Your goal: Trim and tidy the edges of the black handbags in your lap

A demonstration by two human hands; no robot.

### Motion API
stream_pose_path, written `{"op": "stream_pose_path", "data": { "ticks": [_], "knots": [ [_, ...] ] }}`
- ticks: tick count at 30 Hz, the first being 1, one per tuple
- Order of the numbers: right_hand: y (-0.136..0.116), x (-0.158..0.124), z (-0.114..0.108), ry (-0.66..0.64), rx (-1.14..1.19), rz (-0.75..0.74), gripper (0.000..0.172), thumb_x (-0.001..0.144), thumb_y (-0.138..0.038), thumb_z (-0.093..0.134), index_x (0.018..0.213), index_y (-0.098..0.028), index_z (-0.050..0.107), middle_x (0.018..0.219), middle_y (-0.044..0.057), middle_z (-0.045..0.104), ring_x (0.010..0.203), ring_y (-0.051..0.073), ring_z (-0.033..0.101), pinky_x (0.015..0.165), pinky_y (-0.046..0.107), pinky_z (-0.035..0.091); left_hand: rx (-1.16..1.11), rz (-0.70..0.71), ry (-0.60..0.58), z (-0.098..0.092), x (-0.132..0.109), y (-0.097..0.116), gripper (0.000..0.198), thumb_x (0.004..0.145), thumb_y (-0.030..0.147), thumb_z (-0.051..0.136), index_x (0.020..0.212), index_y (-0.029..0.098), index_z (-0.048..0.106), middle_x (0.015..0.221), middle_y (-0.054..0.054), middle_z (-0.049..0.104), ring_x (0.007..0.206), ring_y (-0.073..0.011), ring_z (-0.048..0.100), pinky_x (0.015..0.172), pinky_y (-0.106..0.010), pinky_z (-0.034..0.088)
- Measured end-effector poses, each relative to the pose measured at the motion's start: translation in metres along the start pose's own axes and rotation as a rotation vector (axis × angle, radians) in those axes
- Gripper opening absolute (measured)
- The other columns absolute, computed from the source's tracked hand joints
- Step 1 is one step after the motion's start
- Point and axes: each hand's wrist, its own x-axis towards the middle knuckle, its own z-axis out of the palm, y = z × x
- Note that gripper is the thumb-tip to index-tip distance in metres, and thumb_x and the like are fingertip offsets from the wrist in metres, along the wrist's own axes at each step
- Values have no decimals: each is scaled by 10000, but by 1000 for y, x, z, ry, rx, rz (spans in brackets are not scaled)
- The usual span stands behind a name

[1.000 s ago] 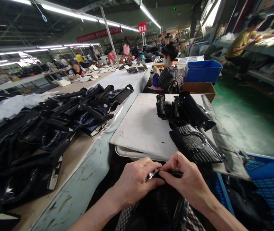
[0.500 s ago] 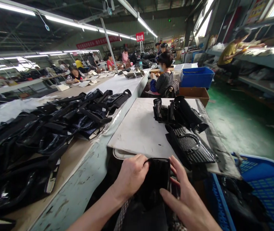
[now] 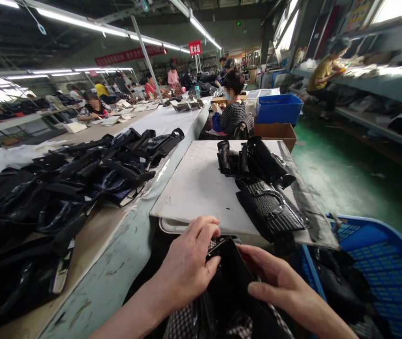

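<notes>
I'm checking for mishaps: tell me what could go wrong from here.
The black piece might slip if the left hand or right hand eases off. The handled black panel lies by the front edge of the white tabletop, so a bump could knock it off.

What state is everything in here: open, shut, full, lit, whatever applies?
Black bag piece: upper end open.
Left hand: closed on the piece's edge.
Right hand: closed around its opposite side.
Handled black piece: lying on the white board.
Black pieces at left: heaped loosely.
Blue basket: open-topped, black items inside.
Blue bin: open-topped, contents unclear.
Ceiling light: lit.
</notes>
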Motion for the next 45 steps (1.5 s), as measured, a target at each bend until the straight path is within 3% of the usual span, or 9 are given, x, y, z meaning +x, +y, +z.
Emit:
{"op": "stream_pose_path", "data": {
  "ticks": [3,9,12,17,22,26,33,42,45],
  "knots": [
    [3,-2,-2,18,-6,-2,559,831,-287,711,1355,-294,519,1413,48,536,1332,260,453,1136,441,333,-21,82,-40,4,8,3,251,785,151,680,915,219,476,1279,-50,546,1132,-233,548,947,-392,494],
    [2,-4,-3,90,-114,-9,521,893,-355,636,1384,-303,471,1434,54,508,1331,246,452,1132,426,341,114,215,23,23,16,4,43,902,161,551,938,185,544,1149,-61,639,1010,-224,621,845,-365,532],
    [-5,-3,2,138,-159,5,496,916,-395,590,1380,-281,457,1434,69,501,1325,239,457,1130,419,344,99,252,39,27,24,3,110,943,201,496,866,177,570,1051,-54,670,937,-204,644,795,-342,541],
    [-4,2,12,214,-346,93,697,740,-226,721,1368,-238,418,1329,87,588,1173,260,587,976,429,502,6,370,-43,23,40,1,141,935,162,476,851,168,589,1229,-63,634,1072,-194,617,892,-330,539],
    [10,3,11,315,-472,70,602,733,-187,617,1323,-188,496,1170,78,694,999,249,683,870,410,569,-114,521,-105,17,48,-9,185,937,103,420,904,155,595,1335,-103,587,1235,-203,527,1044,-371,467],
    [20,-4,9,354,-670,-14,523,821,-249,559,1335,-161,521,1164,84,704,936,234,710,841,372,590,-231,485,-205,16,51,-14,174,949,123,424,864,170,569,1247,-89,633,1126,-169,595,964,-305,500],
    [38,-16,20,491,-1057,-160,413,934,-297,472,1324,-185,549,1220,81,685,996,255,710,827,361,606,-111,395,-220,18,56,-6,113,935,154,463,920,182,571,1034,-36,638,940,-152,607,814,-244,498],
    [48,-15,17,604,-1152,-260,363,959,-248,426,1263,-225,623,1131,60,728,925,222,733,784,283,613,-146,314,-171,20,53,-4,124,902,127,506,804,187,553,986,-25,643,886,-148,607,760,-239,481],
    [48,-13,14,557,-1115,-306,367,957,-227,423,1258,-194,628,1120,70,732,920,212,731,811,285,603,-189,303,-148,22,50,-3,151,883,102,522,759,187,522,956,-22,650,863,-145,611,743,-239,471]
  ]
}}
